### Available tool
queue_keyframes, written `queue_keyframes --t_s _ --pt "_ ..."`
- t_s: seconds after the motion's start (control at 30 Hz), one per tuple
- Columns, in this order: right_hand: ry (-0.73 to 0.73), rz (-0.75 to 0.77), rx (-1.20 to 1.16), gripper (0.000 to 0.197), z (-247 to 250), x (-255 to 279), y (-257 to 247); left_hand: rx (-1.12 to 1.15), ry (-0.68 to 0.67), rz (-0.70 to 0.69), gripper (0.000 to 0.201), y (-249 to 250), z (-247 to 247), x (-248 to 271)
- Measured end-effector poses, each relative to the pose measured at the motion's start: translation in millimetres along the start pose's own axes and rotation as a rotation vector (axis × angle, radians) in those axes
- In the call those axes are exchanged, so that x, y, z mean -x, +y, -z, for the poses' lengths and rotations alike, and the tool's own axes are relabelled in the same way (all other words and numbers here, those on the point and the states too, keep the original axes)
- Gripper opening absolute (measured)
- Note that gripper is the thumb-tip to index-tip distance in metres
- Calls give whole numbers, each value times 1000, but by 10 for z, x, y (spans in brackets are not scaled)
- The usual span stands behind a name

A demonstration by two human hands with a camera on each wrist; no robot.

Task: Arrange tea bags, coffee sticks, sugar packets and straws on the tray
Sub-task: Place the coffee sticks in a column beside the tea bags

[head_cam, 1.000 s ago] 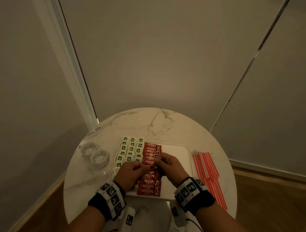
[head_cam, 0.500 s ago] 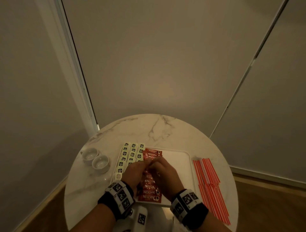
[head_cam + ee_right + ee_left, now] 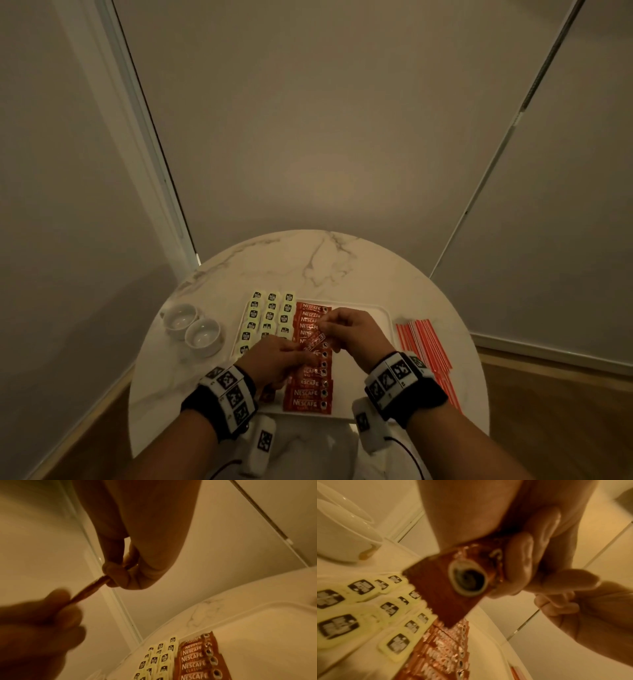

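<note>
A white tray point(image 3: 386, 317) lies on the round marble table point(image 3: 308, 263). On its left part lie rows of pale yellow packets point(image 3: 270, 315) with black labels, and beside them a column of red Nescafe coffee sticks point(image 3: 311, 394). Both hands hold one more coffee stick point(image 3: 315, 340) tilted above that column. My left hand point(image 3: 300, 350) pinches its near end, seen close up as the red stick point(image 3: 453, 588) in the left wrist view. My right hand point(image 3: 326, 326) pinches the far end, thumb and finger on the stick point(image 3: 91, 588). Red-and-white straws point(image 3: 424, 346) lie on the table right of the tray.
Two small white cups point(image 3: 191, 327) stand on the table left of the tray. The tray's right half point(image 3: 373, 329) holds nothing. Walls close in behind the table, and wooden floor point(image 3: 548, 394) shows at the right.
The hands have drawn apart along the stick and lifted it. My right hand has moved toward the far end of the column, my left hand back toward me.
</note>
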State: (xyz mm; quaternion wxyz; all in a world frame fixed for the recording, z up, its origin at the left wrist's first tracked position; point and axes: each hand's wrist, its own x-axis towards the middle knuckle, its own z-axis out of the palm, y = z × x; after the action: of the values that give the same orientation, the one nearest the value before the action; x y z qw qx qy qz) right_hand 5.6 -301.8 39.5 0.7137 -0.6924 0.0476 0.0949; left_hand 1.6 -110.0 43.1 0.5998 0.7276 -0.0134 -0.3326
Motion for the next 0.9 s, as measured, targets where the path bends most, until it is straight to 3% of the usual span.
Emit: queue_keyframes --t_s 0.1,0.2,0.37,0.43,0.5,0.6,0.77,0.9 --pt "65 -47 -79 21 28 -13 81 4 -12 31 20 -112 2 -15" --pt "36 -126 -161 33 -49 10 241 94 86 -5 22 -166 -65 -49" --pt "6 -169 -126 22 -185 7 375 -35 135 -19 17 -206 -146 -161" --pt "-16 -168 -7 20 -135 -46 350 -105 239 -55 13 -245 -68 -240" --pt "-134 -163 265 19 -94 -68 321 -27 360 -92 17 -272 27 -311" --pt "-329 -153 603 17 -96 -40 300 9 308 -67 13 -267 61 -378" --pt "-423 -252 688 30 -51 -13 426 44 215 50 5 -407 44 -428" --pt "-419 -256 683 27 32 -34 585 300 244 152 12 -583 27 -463"
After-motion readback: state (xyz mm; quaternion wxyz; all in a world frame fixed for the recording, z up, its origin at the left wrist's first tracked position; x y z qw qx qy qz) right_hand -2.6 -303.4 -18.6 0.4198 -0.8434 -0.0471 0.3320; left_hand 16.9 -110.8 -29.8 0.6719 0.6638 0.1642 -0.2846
